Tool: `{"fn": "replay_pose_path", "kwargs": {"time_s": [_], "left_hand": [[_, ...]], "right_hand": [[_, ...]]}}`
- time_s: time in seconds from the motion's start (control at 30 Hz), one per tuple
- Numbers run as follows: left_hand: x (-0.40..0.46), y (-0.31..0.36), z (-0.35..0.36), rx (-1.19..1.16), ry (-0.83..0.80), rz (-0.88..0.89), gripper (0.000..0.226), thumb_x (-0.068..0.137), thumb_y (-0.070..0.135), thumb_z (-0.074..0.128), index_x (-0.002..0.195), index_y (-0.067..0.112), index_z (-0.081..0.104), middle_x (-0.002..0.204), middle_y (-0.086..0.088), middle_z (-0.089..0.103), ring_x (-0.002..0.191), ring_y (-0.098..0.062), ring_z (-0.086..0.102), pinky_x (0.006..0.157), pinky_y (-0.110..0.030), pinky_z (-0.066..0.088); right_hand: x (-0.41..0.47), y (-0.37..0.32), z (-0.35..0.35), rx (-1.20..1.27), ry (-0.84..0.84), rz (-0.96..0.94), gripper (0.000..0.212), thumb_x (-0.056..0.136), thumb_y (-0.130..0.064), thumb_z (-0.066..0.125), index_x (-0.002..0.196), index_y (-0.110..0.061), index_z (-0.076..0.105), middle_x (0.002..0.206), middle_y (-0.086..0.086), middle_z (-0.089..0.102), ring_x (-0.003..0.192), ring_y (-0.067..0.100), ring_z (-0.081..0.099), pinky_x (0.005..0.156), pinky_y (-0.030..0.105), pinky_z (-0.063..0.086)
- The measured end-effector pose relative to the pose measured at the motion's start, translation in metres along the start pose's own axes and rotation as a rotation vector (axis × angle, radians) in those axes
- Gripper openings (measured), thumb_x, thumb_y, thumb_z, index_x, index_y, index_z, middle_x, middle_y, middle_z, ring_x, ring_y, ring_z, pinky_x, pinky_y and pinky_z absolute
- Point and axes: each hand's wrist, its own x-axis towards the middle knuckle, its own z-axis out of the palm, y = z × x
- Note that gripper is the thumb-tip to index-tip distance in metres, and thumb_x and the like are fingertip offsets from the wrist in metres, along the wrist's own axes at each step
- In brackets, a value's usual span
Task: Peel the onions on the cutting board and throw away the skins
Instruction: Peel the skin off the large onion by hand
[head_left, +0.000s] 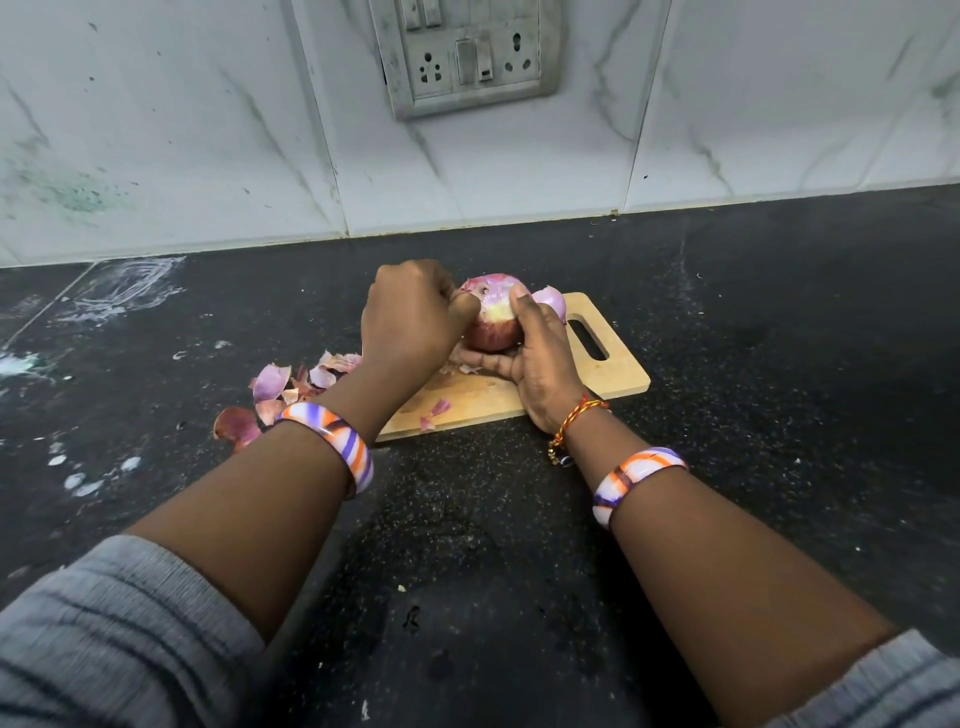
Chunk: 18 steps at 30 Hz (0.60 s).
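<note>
Head view showed 2 hands working 1 onion (491, 317) above the far end of the board (597, 371). The right hand (535, 358) cupped the onion from below and from its right side, fingers curled under it and the thumb pressed on top. The left hand (410, 317) sat just left of the onion, fingers curled, its fingertips pinching at the skin on the onion's upper left. A pale patch on the onion's top faced the camera; red skin covered the part below it.

A 2nd onion (551, 300), pale purple, lay just beyond the right hand, mostly hidden by the thumb; whether it touched the held onion could not be told. The board's handle slot (587, 339) lay right of the right hand. Small skin scraps (435, 413) lay on the board between the 2 wrists.

A pile of skins (280, 392) lay on the dark counter (779, 338), left of the left wrist and off the board. 1 larger red skin piece (236, 423) lay at the pile's near edge.

Each forearm carried 1 striped bangle, left (337, 441) and right (634, 475). A red-yellow thread (579, 415) circled the right wrist. Grey sleeves (119, 639) covered both upper forearms. A switch plate (462, 52) was fixed on the marble wall (156, 130) beyond both hands.
</note>
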Motion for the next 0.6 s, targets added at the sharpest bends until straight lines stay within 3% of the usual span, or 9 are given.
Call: {"fn": "replay_pose_path", "kwargs": {"time_s": [0.2, 0.33, 0.47, 0.6], "left_hand": [[0.009, 0.001, -0.007, -0.063, -0.034, -0.080, 0.022, 0.070, 0.014, 0.063, 0.050, 0.012, 0.054, 0.054, -0.011, 0.056, 0.052, -0.020, 0.049, 0.046, -0.019, 0.031], [0.017, 0.003, -0.008, -0.137, -0.078, -0.196, 0.020, 0.071, 0.012, 0.061, 0.063, -0.006, 0.066, 0.069, -0.026, 0.064, 0.057, -0.020, 0.051, 0.057, -0.026, 0.042], [0.021, -0.001, -0.006, -0.218, -0.099, -0.313, 0.025, 0.075, 0.014, 0.064, 0.069, -0.010, 0.066, 0.064, -0.021, 0.061, 0.056, -0.020, 0.050, 0.060, -0.027, 0.044], [0.021, -0.017, -0.012, -0.100, -0.134, -0.388, 0.027, 0.077, 0.019, 0.065, 0.063, -0.004, 0.066, 0.054, -0.012, 0.055, 0.050, -0.017, 0.047, 0.053, -0.024, 0.041]], "right_hand": [[0.000, 0.000, -0.003, -0.018, -0.021, 0.012, 0.045, 0.099, -0.029, 0.042, 0.126, 0.007, 0.040, 0.102, 0.028, 0.059, 0.052, 0.023, 0.066, 0.049, 0.031, 0.057], [0.000, 0.001, -0.006, 0.000, -0.049, 0.025, 0.040, 0.099, -0.029, 0.042, 0.124, 0.003, 0.042, 0.097, 0.025, 0.060, 0.047, 0.022, 0.065, 0.047, 0.029, 0.057], [-0.002, -0.003, -0.007, 0.027, -0.069, 0.023, 0.018, 0.099, -0.028, 0.040, 0.094, -0.012, 0.049, 0.084, 0.020, 0.060, 0.042, 0.021, 0.062, 0.044, 0.027, 0.054], [-0.001, -0.003, -0.009, 0.089, -0.051, 0.037, 0.027, 0.098, -0.032, 0.035, 0.096, -0.009, 0.049, 0.078, 0.020, 0.062, 0.040, 0.019, 0.058, 0.038, 0.022, 0.050]]}}
